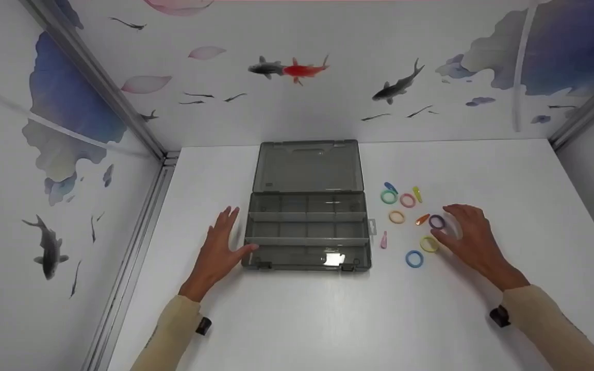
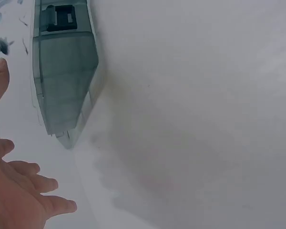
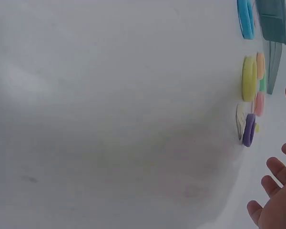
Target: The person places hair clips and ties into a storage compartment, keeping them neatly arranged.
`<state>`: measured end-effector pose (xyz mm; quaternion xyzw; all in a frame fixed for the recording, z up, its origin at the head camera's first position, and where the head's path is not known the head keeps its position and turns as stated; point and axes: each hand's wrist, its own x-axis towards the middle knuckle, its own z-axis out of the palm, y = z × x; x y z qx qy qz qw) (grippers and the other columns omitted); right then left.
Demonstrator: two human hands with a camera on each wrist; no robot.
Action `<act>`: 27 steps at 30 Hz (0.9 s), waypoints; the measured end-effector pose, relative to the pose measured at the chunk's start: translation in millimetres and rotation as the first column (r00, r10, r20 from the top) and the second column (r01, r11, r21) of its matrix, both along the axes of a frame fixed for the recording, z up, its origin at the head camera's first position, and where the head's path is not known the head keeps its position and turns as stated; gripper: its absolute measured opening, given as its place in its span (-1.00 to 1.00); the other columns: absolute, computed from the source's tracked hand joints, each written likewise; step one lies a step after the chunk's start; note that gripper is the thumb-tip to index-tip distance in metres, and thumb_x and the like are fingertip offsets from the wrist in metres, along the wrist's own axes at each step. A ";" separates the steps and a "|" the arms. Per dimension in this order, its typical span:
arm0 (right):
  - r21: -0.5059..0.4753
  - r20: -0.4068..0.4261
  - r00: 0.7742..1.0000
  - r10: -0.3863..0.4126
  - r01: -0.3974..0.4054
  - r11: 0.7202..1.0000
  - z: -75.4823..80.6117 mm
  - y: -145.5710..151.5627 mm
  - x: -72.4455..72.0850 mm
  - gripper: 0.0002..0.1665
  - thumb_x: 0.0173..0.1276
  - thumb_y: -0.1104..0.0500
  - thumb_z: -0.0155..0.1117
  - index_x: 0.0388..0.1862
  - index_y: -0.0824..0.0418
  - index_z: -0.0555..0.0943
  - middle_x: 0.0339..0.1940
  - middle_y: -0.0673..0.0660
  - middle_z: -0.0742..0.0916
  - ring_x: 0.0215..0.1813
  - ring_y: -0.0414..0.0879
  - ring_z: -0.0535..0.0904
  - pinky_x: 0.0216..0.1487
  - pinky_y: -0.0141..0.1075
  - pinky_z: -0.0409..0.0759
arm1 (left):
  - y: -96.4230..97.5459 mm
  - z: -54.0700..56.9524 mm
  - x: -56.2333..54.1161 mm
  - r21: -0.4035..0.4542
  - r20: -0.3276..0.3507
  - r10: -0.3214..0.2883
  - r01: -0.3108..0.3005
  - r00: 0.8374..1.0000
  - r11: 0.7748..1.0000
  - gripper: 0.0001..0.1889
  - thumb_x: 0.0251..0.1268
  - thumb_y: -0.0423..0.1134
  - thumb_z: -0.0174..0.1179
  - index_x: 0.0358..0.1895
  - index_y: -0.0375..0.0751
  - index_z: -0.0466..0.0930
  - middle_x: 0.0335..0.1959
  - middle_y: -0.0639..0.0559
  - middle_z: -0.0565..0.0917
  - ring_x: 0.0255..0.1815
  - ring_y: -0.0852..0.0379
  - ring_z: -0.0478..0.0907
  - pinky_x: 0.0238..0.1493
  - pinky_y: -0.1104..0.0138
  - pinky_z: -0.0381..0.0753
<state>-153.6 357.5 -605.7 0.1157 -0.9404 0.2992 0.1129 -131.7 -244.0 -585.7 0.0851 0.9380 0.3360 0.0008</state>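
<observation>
A grey see-through divider box [image 1: 289, 257] lies with its lid [image 1: 307, 167] folded back; no items show in its compartments. My left hand [image 1: 215, 255] is at the box's left side, fingers extended, thumb at the front left corner; whether it touches cannot be told. My right hand [image 1: 475, 242] is beside the small items with nothing in its grasp. Nearest to it are a purple hair tie [image 1: 437, 222] and a yellow hair tie [image 1: 429, 244]. An orange hair clip [image 1: 422, 219] lies just left of the purple one. Fingers [image 3: 279, 169] look spread in the right wrist view.
Also right of the box lie a blue hair tie [image 1: 414, 259], orange [image 1: 396, 217], pink [image 1: 408, 200] and green [image 1: 389, 197] ones. Pink [image 1: 384, 240], yellow [image 1: 417, 194] and blue [image 1: 391, 187] clips are scattered there. Printed walls [image 1: 317, 113] bound the white table [image 1: 286, 319].
</observation>
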 end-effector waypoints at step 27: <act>-0.130 0.235 0.970 -0.059 0.092 0.987 -15.9 9.6 -1.1 -0.29 0.59 0.00 0.50 0.52 0.34 0.52 0.48 0.43 0.51 0.53 0.42 0.28 0.49 0.49 0.28 | 23.7 -35.7 33.8 0.375 0.108 0.099 -0.133 0.989 0.917 0.11 0.40 0.06 0.56 0.83 -0.06 0.04 0.81 -0.22 0.12 0.81 -0.28 0.01 0.74 -0.24 0.07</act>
